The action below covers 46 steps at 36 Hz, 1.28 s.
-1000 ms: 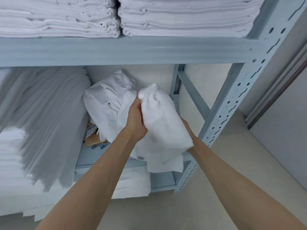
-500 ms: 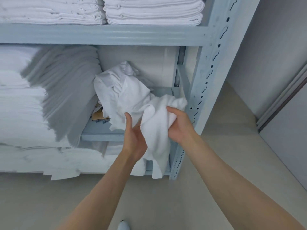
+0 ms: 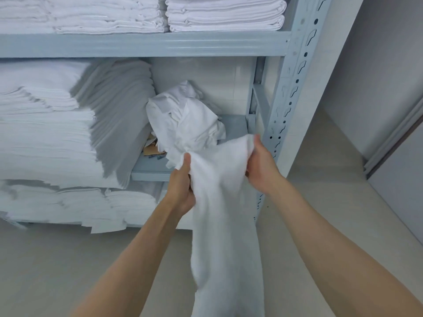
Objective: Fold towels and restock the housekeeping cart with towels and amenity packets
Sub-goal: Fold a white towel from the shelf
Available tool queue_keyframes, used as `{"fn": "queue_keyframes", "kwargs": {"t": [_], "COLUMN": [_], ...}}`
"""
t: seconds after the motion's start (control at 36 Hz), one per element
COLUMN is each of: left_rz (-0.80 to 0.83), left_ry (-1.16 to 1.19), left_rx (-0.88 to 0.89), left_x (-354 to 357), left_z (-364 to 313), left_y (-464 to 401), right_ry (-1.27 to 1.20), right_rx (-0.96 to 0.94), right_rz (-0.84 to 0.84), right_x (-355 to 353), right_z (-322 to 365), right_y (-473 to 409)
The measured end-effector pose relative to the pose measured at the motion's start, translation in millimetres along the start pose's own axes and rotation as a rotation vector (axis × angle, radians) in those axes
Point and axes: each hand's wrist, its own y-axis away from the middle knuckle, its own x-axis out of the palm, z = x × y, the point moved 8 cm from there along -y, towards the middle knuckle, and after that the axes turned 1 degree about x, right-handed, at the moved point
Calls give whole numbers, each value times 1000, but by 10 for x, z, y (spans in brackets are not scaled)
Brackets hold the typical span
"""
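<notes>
A white towel [image 3: 219, 202] hangs unfolded in front of the shelving, its lower end running down past the bottom of the view. My left hand [image 3: 183, 186] grips its upper left edge with the thumb pointing up. My right hand [image 3: 258, 163] grips the upper right edge near the shelf post. Behind them a crumpled heap of white linen [image 3: 183, 120] lies on the middle shelf [image 3: 148, 172].
Tall stacks of folded white towels [image 3: 57, 124] fill the left of the middle shelf, more lie on the top shelf [image 3: 224, 17] and the bottom one [image 3: 80, 207]. A perforated grey post [image 3: 295, 76] stands at the right. Brown card packets [image 3: 152, 148] lie under the heap. Beige floor lies below.
The towel has come off the shelf and dropped open to its full length. Both hands have moved apart along its top edge, and the view has backed away from the shelving.
</notes>
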Motion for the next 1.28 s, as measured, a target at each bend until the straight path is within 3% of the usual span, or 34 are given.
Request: {"fn": "queue_keyframes", "kwargs": {"t": [0.14,0.22,0.36,0.47,0.53,0.56,0.61,0.69,0.81,0.92,1.06,1.17,1.28], "left_rz": [135,214,288,249,228,224,204,148,207,285,114,-59,-132], "left_ry": [294,352,143,-103,-168,-173,-149,-57,203,79,-227,-215,-125], "left_rx": [-262,-313,-228,-204,-140,-133,-154,-274,-321,-216,-79,-45,-77], "left_x": [17,-125,-629,-817,-815,-795,-737,-690,-710,-611,-447,-498,-469], "left_z": [-8,-17,-52,-35,-119,-151,-180,-146,-231,-261,-188,-181,-145], "left_y": [162,276,414,507,516,521,530,530,592,674,672,642,636], "right_ry": [76,109,3,-78,-232,-306,-213,-80,-216,-287,-154,-188,-156], "right_rx": [353,420,286,168,103,93,186,342,183,133,114,84,88], "right_rz": [111,209,196,269,239,173,82,104,181,203,256,242,229], "right_x": [-222,23,253,311,194,112,78,299,392,285,260,22,-224], "right_z": [-1220,-1658,-1488,-1083,-996,-1054,-1376,-1765,-1463,-1159,-950,-777,-694], "right_y": [172,385,516,590,616,614,650,707,662,682,732,775,811]}}
